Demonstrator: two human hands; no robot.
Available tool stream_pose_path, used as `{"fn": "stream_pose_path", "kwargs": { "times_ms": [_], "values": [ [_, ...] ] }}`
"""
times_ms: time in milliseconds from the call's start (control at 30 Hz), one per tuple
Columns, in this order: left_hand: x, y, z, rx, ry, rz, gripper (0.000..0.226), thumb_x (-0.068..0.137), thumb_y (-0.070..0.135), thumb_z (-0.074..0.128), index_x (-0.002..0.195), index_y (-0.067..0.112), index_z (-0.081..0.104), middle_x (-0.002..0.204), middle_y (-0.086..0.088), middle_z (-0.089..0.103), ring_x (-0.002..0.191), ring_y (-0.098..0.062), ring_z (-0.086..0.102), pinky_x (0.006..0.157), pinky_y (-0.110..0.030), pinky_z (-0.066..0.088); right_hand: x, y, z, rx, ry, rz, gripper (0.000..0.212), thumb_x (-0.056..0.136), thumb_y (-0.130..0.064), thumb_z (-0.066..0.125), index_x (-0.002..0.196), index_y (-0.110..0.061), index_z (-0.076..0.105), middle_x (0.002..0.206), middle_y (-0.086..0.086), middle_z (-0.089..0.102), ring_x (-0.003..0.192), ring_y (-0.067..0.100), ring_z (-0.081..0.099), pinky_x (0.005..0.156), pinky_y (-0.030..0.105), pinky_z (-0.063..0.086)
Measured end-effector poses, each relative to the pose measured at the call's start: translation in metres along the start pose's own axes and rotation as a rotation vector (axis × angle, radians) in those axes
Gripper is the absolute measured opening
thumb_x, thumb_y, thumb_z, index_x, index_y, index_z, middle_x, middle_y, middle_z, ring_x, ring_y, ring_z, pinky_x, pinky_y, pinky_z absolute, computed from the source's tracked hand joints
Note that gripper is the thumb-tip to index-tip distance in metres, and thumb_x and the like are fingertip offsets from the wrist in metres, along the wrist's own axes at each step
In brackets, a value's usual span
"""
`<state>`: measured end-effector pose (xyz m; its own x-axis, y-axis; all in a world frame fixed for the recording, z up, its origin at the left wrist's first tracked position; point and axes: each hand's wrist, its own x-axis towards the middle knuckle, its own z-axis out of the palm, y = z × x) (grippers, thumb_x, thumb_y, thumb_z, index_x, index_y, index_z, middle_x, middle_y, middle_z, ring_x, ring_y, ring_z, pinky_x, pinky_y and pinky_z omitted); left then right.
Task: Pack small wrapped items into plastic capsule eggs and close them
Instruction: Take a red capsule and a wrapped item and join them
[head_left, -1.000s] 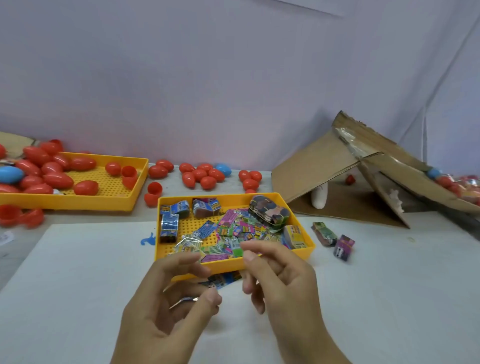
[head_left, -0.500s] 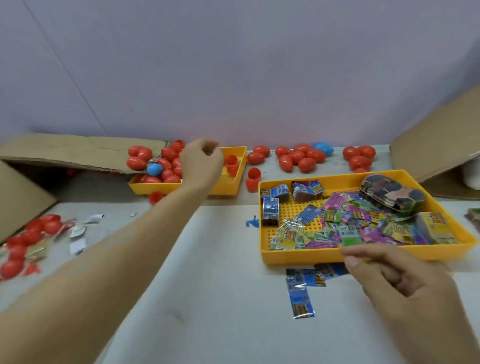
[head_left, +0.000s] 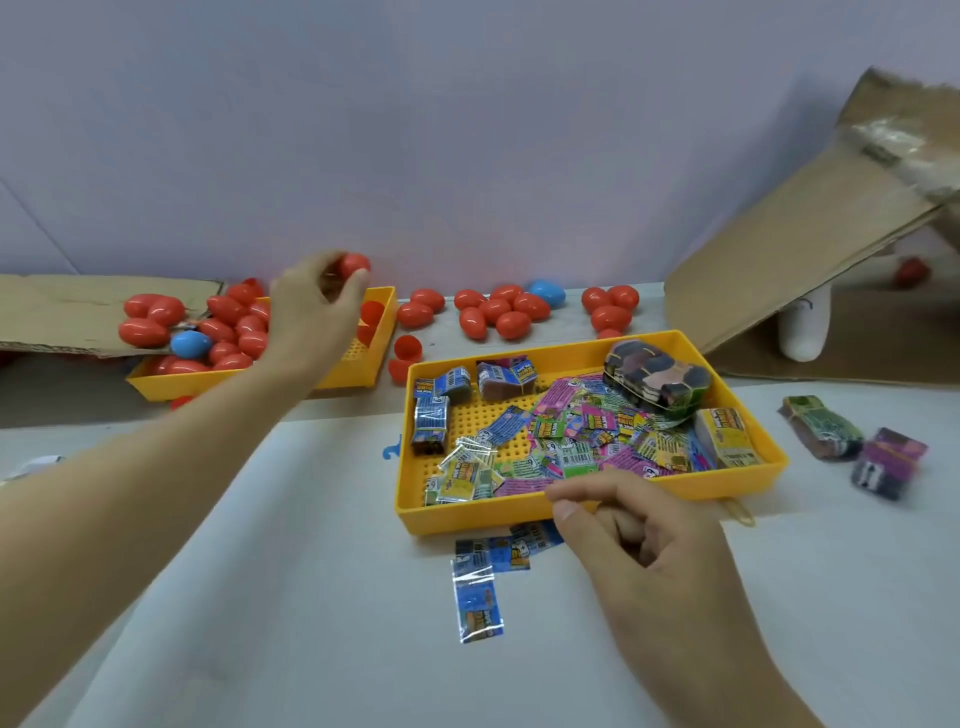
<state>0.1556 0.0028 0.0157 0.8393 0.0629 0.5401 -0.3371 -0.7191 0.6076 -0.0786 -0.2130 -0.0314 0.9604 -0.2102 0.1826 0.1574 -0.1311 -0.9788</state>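
Note:
My left hand (head_left: 311, 312) reaches out over the far yellow tray (head_left: 343, 376) and grips a red capsule egg (head_left: 356, 264) in its fingertips. That tray holds several closed red eggs and a blue one (head_left: 189, 344). My right hand (head_left: 649, 551) rests at the front edge of the near yellow tray (head_left: 467, 514), fingers curled against the thumb, and nothing shows in it. The near tray is full of small colourful wrapped packets (head_left: 571, 441). Two blue packets (head_left: 478, 597) lie on the white table just left of my right hand.
More red eggs (head_left: 498, 312) and a blue egg (head_left: 545, 293) lie loose along the back wall. Open red halves (head_left: 408, 348) sit between the trays. Cardboard flaps (head_left: 779, 249) lean at the right, flat cardboard (head_left: 78, 306) lies left. Two wrapped bundles (head_left: 821, 426) sit right of the near tray.
My left hand left the right hand, reached out to the far tray and now lifts a red egg. My view swung left, then partly back. The right hand stayed by the near tray.

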Motion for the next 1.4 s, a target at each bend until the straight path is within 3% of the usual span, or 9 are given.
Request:
{"fn": "stream_pose_path", "kwargs": {
  "times_ms": [100, 200, 267, 367, 500, 667, 767, 1167, 1400],
  "values": [
    [-0.061, 0.045, -0.02, -0.421, -0.119, 0.027, 0.012, 0.098, 0.014, 0.059, 0.104, 0.019, 0.068, 0.094, 0.007, 0.073, 0.089, -0.004, 0.069, 0.082, -0.021, 0.055, 0.0, 0.0, 0.0, 0.048, 0.004, 0.027, 0.017, 0.088, -0.008, 0.068, 0.078, -0.021, 0.074, 0.042, -0.009, 0.032, 0.038, 0.004, 0.03, 0.041, 0.008, 0.027],
    [-0.13, 0.077, -0.034, -0.764, -0.224, -0.074, 0.018, 0.094, 0.022, 0.057, 0.102, 0.021, 0.073, 0.097, -0.006, 0.076, 0.092, -0.022, 0.073, 0.079, -0.025, 0.057, 0.0, -0.003, -0.001, 0.117, 0.024, 0.055, 0.016, 0.089, -0.009, 0.068, 0.081, -0.021, 0.076, 0.045, -0.008, 0.033, 0.04, 0.004, 0.027, 0.041, 0.011, 0.026],
    [-0.166, 0.091, -0.039, -0.853, -0.276, -0.148, 0.022, 0.09, 0.029, 0.06, 0.103, 0.02, 0.076, 0.096, -0.009, 0.076, 0.09, -0.027, 0.074, 0.078, -0.027, 0.057, -0.001, -0.006, -0.002, 0.195, 0.009, 0.086, 0.008, 0.087, -0.019, 0.068, 0.084, -0.022, 0.076, 0.048, -0.004, 0.034, 0.043, 0.007, 0.027, 0.04, 0.015, 0.025],
    [-0.197, 0.106, -0.045, -0.971, -0.27, -0.175, 0.031, 0.087, 0.038, 0.056, 0.104, 0.022, 0.077, 0.097, -0.01, 0.076, 0.093, -0.029, 0.074, 0.078, -0.026, 0.057, -0.004, -0.013, -0.003, 0.276, -0.033, 0.115, 0.033, 0.084, -0.044, 0.064, 0.077, -0.013, 0.074, 0.051, 0.003, 0.028, 0.045, 0.011, 0.024, 0.04, 0.018, 0.022],
    [-0.216, 0.11, -0.038, -0.902, -0.303, -0.123, 0.035, 0.09, 0.047, 0.053, 0.107, 0.025, 0.074, 0.1, -0.008, 0.074, 0.092, -0.025, 0.071, 0.082, -0.037, 0.058, -0.006, -0.02, -0.003, 0.242, -0.1, 0.093, 0.054, 0.087, -0.051, 0.055, 0.06, -0.004, 0.061, 0.047, 0.008, 0.029, 0.042, 0.014, 0.027, 0.041, 0.017, 0.025],
    [-0.223, 0.109, -0.03, -0.803, -0.417, -0.024, 0.028, 0.095, 0.045, 0.049, 0.098, 0.029, 0.072, 0.081, 0.01, 0.056, 0.069, -0.01, 0.05, 0.064, -0.018, 0.041, -0.008, -0.024, -0.003, 0.279, -0.171, 0.1, 0.051, 0.086, -0.048, 0.054, 0.049, -0.013, 0.051, 0.047, -0.001, 0.031, 0.042, 0.01, 0.03, 0.041, 0.013, 0.028],
    [-0.219, 0.106, -0.03, -0.891, -0.485, -0.131, 0.027, 0.093, 0.046, 0.05, 0.083, 0.028, 0.068, 0.071, 0.004, 0.047, 0.063, -0.012, 0.043, 0.06, -0.022, 0.037, -0.006, -0.021, -0.004, 0.23, -0.157, 0.078, 0.052, 0.088, -0.048, 0.052, 0.051, -0.012, 0.053, 0.041, -0.004, 0.037, 0.037, 0.006, 0.031, 0.04, 0.012, 0.028],
    [-0.217, 0.1, -0.023, -1.101, -0.505, -0.362, 0.04, 0.085, 0.046, 0.055, 0.084, 0.008, 0.069, 0.065, -0.011, 0.055, 0.051, -0.02, 0.047, 0.043, -0.028, 0.037, -0.003, -0.015, -0.001, 0.124, -0.065, 0.051, 0.052, 0.091, -0.051, 0.057, 0.052, -0.017, 0.054, 0.04, 0.0, 0.038, 0.036, 0.007, 0.032, 0.04, 0.012, 0.029],
    [-0.216, 0.099, -0.023, -1.147, -0.496, -0.424, 0.035, 0.089, 0.043, 0.055, 0.092, 0.012, 0.073, 0.063, -0.016, 0.059, 0.04, -0.02, 0.046, 0.036, -0.021, 0.035, -0.004, -0.016, -0.001, 0.123, -0.079, 0.044, 0.046, 0.084, -0.051, 0.063, 0.052, -0.019, 0.053, 0.041, 0.0, 0.04, 0.036, 0.008, 0.031, 0.039, 0.014, 0.03]
  ]
}}
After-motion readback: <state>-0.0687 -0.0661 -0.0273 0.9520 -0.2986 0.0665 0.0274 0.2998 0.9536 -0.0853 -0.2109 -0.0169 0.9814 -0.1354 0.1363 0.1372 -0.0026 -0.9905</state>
